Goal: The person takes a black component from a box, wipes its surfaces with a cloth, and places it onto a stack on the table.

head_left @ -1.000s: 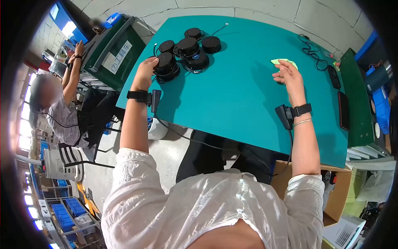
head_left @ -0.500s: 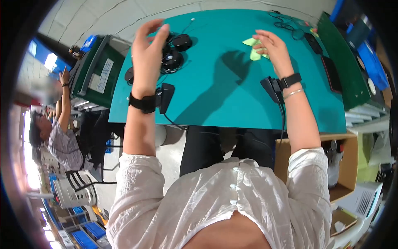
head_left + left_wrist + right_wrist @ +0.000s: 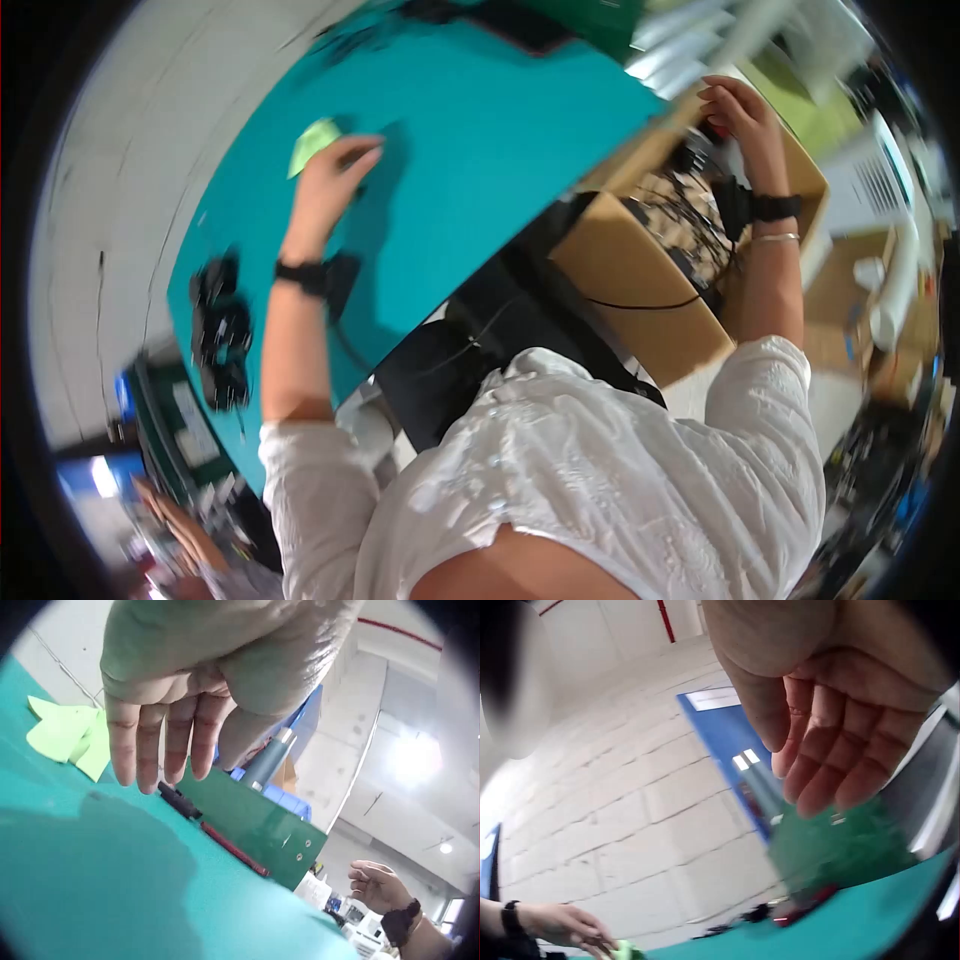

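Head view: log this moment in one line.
left hand: open, near green sheet | right hand: open, above cardboard box | both empty

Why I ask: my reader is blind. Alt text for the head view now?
A person's empty left hand hovers near light-green material on a teal table with blurred black objects; the empty right hand hovers over an open box.

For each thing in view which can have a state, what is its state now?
Left hand: open, empty.
Right hand: open, empty.
Cardboard box: open, with things inside.
Light green sheet: unevenly folded, on the table.
Black round devices: grouped together, blurred.
Left wrist strap: fastened.
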A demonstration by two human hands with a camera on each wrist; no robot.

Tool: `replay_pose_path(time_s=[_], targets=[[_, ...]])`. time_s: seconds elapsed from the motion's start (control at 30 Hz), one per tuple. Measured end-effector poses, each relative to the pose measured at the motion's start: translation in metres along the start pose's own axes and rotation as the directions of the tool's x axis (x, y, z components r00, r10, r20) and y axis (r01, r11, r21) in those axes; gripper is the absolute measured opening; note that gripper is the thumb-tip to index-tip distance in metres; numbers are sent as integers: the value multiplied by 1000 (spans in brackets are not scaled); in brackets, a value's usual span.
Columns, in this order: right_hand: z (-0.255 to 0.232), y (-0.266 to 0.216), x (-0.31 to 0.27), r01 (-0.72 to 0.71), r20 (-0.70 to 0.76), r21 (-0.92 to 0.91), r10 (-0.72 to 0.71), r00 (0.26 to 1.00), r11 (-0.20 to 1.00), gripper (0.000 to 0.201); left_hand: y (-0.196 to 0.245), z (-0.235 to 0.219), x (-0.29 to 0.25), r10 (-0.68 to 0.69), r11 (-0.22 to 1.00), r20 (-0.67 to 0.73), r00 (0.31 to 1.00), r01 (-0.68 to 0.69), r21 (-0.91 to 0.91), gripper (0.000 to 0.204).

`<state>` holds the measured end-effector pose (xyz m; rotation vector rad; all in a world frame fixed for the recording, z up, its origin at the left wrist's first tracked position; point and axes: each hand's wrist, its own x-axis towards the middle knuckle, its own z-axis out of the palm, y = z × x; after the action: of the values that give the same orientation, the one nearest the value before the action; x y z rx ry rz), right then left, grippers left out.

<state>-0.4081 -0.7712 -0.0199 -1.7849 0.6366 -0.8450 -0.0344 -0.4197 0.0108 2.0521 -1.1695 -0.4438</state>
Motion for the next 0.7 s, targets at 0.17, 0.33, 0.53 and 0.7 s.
replay_pose_path(time_s=[0.17,0.33,0.53,0.7], targets=[[-101,128,-60,-476,-262,-153,428,865,866,20,16,13,-16,16,961,186,982,-66,267,46],[-158,290,-82,-620,-367,-561,506,780,549,39,38,25,-26,-6,869,320,947,-153,471,67],[-110,350,-36,-640,-312,-620,606,732,454,61,42,40,-26,-84,798,377,922,-165,580,89],[-61,368,28,-598,-295,-678,586,754,428,81,46,39,-22,-162,770,388,908,-130,625,95]])
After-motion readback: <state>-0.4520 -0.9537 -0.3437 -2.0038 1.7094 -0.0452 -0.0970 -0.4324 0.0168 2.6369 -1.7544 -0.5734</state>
